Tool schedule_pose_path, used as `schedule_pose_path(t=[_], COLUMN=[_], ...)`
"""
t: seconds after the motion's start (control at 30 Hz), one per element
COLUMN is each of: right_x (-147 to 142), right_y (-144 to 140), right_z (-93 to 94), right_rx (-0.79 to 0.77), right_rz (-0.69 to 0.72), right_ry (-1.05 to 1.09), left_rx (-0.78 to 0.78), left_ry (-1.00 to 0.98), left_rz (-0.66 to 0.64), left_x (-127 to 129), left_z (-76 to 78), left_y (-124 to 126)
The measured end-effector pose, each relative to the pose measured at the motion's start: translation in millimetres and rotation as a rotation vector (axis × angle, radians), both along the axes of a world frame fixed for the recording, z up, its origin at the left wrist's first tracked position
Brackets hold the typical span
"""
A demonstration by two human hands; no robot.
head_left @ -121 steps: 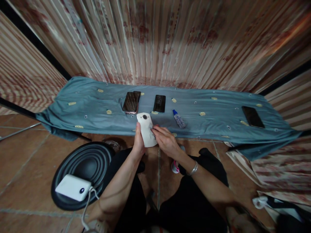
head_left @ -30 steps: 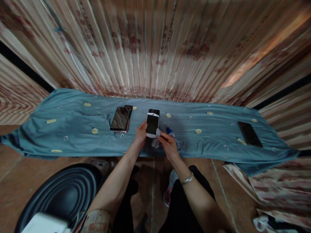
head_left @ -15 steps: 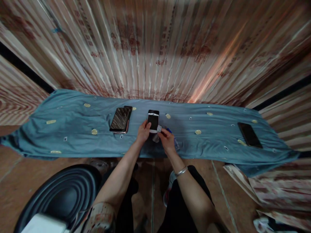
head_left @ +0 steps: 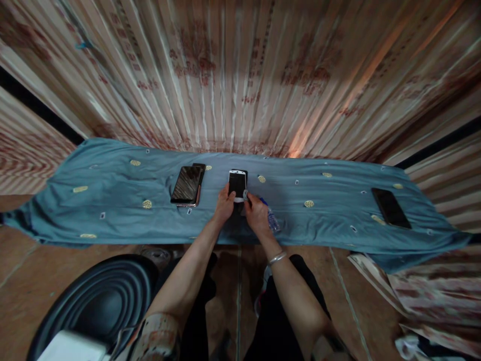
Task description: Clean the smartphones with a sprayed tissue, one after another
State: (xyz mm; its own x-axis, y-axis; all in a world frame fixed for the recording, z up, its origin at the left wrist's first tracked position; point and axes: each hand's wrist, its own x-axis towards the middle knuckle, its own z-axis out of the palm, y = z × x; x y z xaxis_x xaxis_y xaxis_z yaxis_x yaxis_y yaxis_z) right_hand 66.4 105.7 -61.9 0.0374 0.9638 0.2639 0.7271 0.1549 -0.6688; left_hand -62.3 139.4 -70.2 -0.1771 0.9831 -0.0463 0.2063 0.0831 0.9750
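Observation:
A white-framed smartphone point(head_left: 237, 183) with a dark screen lies over a darker phone or slab point(head_left: 245, 172), of which only an edge shows. My left hand point(head_left: 224, 204) grips its lower left side, thumb on the front. At the lower right corner, my right hand point(head_left: 257, 213) pinches a small grey cloth point(head_left: 245, 194) against the phone; most of the cloth is hidden by the fingers. Beside and partly behind my right hand lies a clear object with a blue end point(head_left: 273, 221), perhaps a small bottle.
Two phones point(head_left: 187, 184) overlap on the blue patterned tablecloth point(head_left: 124, 220) to the left. Another dark phone point(head_left: 391, 207) lies far right. A striped curtain point(head_left: 233, 75) hangs behind the table. A round black stool point(head_left: 99, 301) with a white object point(head_left: 71, 347) stands lower left.
The white phone has shifted up over the dark one beneath it, covering more of its top. The right hand's fingers have curled closer around the cloth, which shows less now.

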Motion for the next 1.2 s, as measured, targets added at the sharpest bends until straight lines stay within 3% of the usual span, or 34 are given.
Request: schedule_pose_path(t=[0.33,0.6,0.8,1.0,1.2], right_x=[-2,12,10,8,11], right_y=[11,10,1,-6,0], right_z=[-4.4,-2.8,-3.1,-10.4,-4.2], right_rx=[-0.105,-0.133,-0.103,0.041,0.027], right_rz=[-0.065,-0.08,-0.052,0.041,0.085], right_ry=[-0.016,-0.031,-0.065,-0.149,-0.254], left_rx=[0.02,0.014,0.049,0.005,-0.01], left_ry=[-0.089,-0.037,-0.021,0.013,0.058], left_rz=[-0.004,-0.03,-0.048,-0.027,-0.03], left_x=[6,16,19,20,21], left_z=[4.9,4.2,-4.8,-11.3,-10.4], left_y=[-6,-21,-25,-18,-19])
